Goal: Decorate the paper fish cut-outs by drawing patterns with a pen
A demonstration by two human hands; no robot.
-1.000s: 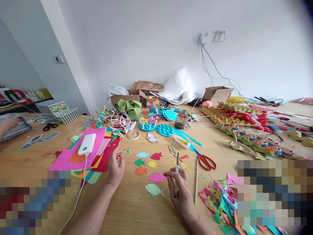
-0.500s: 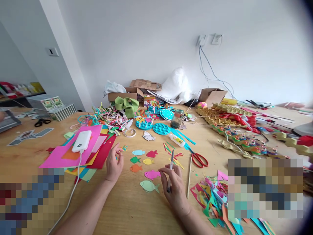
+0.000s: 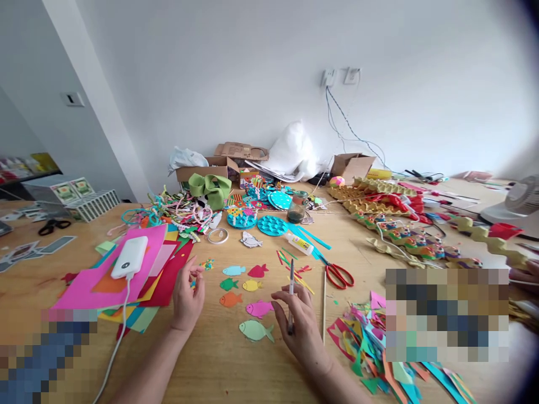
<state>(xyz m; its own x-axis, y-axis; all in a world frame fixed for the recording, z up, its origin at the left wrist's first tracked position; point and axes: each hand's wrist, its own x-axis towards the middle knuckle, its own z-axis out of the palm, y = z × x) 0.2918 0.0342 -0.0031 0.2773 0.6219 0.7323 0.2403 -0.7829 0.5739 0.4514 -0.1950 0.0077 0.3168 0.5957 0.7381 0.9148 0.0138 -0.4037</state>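
My right hand (image 3: 301,320) holds a pen (image 3: 291,280) upright between its fingers, beside a pink paper fish (image 3: 257,308). On the left, my left hand (image 3: 188,294) rests with loosely bent fingers and nothing visible in it, beside red paper (image 3: 168,283). Between my hands lie several cut paper fish, among them a pale green fish (image 3: 255,330), an orange fish (image 3: 230,299) and a light blue fish (image 3: 233,270). Small coloured paper bits (image 3: 206,264) lie just beyond my left fingers. A white fish cutout (image 3: 251,240) lies farther back.
Red-handled scissors (image 3: 339,276), a glue bottle (image 3: 300,244) and a thin wooden stick (image 3: 324,308) lie right of the fish. Paper scraps (image 3: 370,336) pile at front right. A white power bank (image 3: 130,257) sits on coloured sheets. Egg trays (image 3: 366,199) stand at the back right.
The view has shifted, so most things sit a little farther left. Both hands keep nearly the same pose, and the pen stays in my right hand, now more upright.
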